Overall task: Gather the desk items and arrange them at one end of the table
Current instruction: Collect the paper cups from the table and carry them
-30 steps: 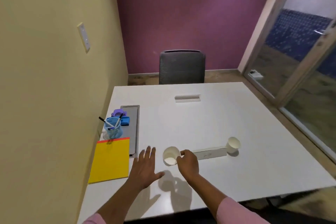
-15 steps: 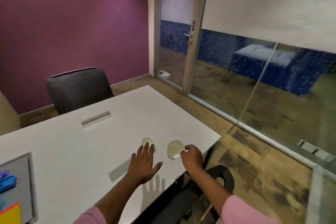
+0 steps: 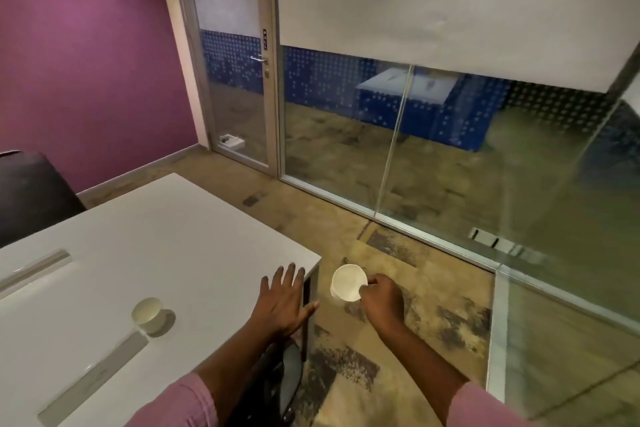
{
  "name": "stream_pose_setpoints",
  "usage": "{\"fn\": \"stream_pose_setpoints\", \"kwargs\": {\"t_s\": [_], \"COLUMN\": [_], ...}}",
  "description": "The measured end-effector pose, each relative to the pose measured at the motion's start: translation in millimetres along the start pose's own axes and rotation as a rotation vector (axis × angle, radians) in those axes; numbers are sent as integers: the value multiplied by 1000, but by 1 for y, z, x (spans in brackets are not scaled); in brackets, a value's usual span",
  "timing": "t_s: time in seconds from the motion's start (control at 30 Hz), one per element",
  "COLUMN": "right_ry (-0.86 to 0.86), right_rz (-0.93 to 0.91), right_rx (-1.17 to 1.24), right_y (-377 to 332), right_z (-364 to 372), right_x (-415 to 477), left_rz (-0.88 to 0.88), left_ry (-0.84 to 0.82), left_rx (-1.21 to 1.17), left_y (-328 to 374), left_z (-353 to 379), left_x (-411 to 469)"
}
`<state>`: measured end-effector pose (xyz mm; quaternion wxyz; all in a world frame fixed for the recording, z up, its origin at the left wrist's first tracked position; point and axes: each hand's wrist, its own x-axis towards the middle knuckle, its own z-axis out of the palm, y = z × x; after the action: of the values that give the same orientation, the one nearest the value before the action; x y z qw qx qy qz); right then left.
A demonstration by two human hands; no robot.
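Past the right-hand corner of the desk (image 3: 180,229), out over the floor (image 3: 433,270), the right hand (image 3: 382,302) holds a white paper cup (image 3: 347,282). Its fingers and thumb are curled and pinch the cup at the side nearest the person. The cup's open mouth tips up toward the camera. The left hand (image 3: 282,305) is flat with its fingers spread wide, holding nothing, over the desk's right edge. A second cup (image 3: 147,314) stands upright on the desk, further left and well apart from both hands, beside a grey strip (image 3: 93,378). The left hand is nearer to that one. I think the held cup must travel left, over the desk edge, before it can be set down.
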<state>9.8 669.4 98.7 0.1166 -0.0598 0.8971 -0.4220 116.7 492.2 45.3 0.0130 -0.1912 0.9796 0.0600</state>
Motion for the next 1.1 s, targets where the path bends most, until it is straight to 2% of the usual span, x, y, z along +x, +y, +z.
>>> {"fn": "stream_pose_setpoints", "kwargs": {"t_s": [0.3, 0.67, 0.83, 1.1], "right_ry": [107, 191, 165, 63], "right_rz": [60, 129, 124, 63], "right_rx": [57, 159, 108, 32], "right_y": [55, 87, 79, 35], "right_z": [-80, -128, -123, -110], "right_x": [82, 188, 281, 434], "left_rz": [138, 222, 199, 59], "left_ry": [-36, -65, -64, -53], "left_rx": [68, 86, 71, 35], "left_y": [100, 173, 180, 165], "left_z": [14, 26, 38, 40], "left_x": [78, 201, 291, 438]}}
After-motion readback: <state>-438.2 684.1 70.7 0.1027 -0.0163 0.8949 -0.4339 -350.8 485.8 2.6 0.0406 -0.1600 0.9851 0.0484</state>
